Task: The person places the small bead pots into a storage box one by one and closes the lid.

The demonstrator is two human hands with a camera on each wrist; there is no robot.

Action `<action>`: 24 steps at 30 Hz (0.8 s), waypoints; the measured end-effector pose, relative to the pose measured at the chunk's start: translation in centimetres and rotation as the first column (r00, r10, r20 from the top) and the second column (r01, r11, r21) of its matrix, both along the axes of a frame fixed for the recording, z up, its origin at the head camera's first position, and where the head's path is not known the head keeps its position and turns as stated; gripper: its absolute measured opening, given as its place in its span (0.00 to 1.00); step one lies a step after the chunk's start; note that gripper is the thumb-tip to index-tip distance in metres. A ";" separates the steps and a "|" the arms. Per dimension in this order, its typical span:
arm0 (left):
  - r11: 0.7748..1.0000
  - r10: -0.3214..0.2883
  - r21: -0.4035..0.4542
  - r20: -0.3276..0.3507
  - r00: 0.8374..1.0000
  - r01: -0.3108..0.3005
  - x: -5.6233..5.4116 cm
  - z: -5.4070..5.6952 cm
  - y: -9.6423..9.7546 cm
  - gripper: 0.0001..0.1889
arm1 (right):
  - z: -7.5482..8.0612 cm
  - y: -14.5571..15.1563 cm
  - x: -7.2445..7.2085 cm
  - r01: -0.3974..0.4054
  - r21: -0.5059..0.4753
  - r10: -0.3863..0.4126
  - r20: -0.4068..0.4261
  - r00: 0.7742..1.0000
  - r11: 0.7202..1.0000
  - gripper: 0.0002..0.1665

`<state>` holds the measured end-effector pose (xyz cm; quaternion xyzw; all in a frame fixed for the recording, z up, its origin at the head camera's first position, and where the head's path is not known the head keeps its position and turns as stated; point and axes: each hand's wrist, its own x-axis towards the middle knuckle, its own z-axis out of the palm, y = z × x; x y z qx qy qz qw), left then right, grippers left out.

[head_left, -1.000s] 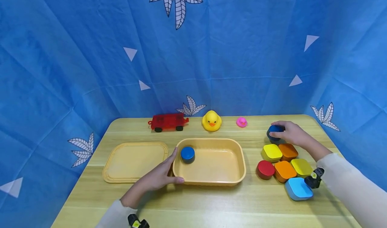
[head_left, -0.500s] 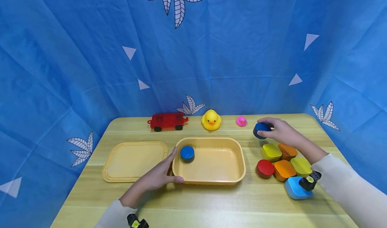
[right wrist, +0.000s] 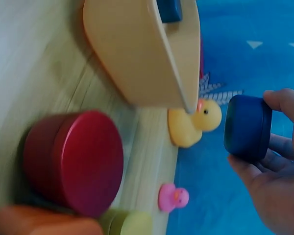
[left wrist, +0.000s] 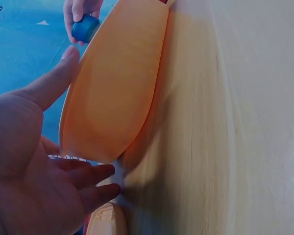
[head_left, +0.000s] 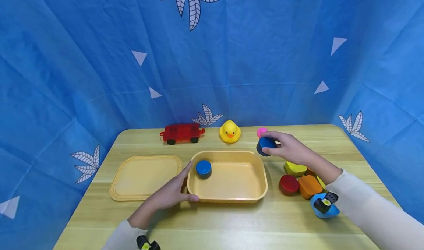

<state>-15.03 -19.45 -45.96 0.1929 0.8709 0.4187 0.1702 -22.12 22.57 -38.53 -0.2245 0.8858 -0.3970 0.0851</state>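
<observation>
My right hand (head_left: 286,145) pinches a dark blue round tin (head_left: 266,146) between thumb and fingers, held up just past the back right corner of a beige plastic box (head_left: 232,200). In the right wrist view the tin (right wrist: 247,128) is tilted on its side against the blue cloth. Inside the box, near its left end, sits another blue round tin (head_left: 203,169). My left hand (head_left: 172,193) spreads around the box's left end, thumb along the near side. Its other fingers look loosely extended in the left wrist view.
A beige lid (head_left: 145,178) lies left of the box. Behind stand a red toy wagon (head_left: 182,133), a yellow duck (head_left: 230,132) and a small pink duck (head_left: 261,132). Right of the box cluster a red round tin (head_left: 289,185), an orange one (head_left: 309,186), a yellow one (head_left: 294,169) and a light blue one (head_left: 326,209).
My right hand has carried the blue tin leftward from the back right of the table toward the box, now partly covering the pink duck. The left hand stays at the box.
</observation>
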 end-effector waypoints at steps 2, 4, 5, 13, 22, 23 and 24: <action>1.000 0.013 0.010 0.014 1.000 -0.013 0.1 0.0 0.0 0.61 | -0.1 -0.7 0.1 -0.012 -0.016 0.013 0.003 1.000 1.000 0.35; 0.999 0.030 0.016 0.025 0.999 -0.031 0.2 0.0 0.2 0.61 | -0.2 -1.4 0.2 -0.017 -0.019 0.017 0.000 1.000 1.000 0.34; 0.999 0.044 0.014 0.029 0.999 -0.044 0.2 0.1 0.4 0.61 | -0.3 -1.8 0.2 -0.019 -0.023 0.019 0.002 1.000 1.000 0.33; 0.995 0.099 0.002 0.028 0.995 -0.099 0.1 0.0 1.6 0.63 | -0.8 -4.4 0.6 -0.068 -0.045 0.068 0.015 0.998 0.997 0.33; 0.991 0.130 0.002 0.051 0.990 -0.131 0.0 -0.5 1.9 0.64 | -2.0 -7.2 0.8 -0.106 -0.050 0.105 -0.015 0.994 0.993 0.35; 0.991 0.132 0.001 0.051 0.990 -0.133 0.0 -0.5 1.9 0.63 | -2.2 -7.5 0.8 -0.113 -0.046 0.112 -0.024 0.993 0.993 0.35; 0.991 0.134 -0.001 0.051 0.990 -0.134 0.0 -0.6 2.0 0.63 | -2.4 -7.8 0.8 -0.116 -0.040 0.115 -0.027 0.993 0.992 0.34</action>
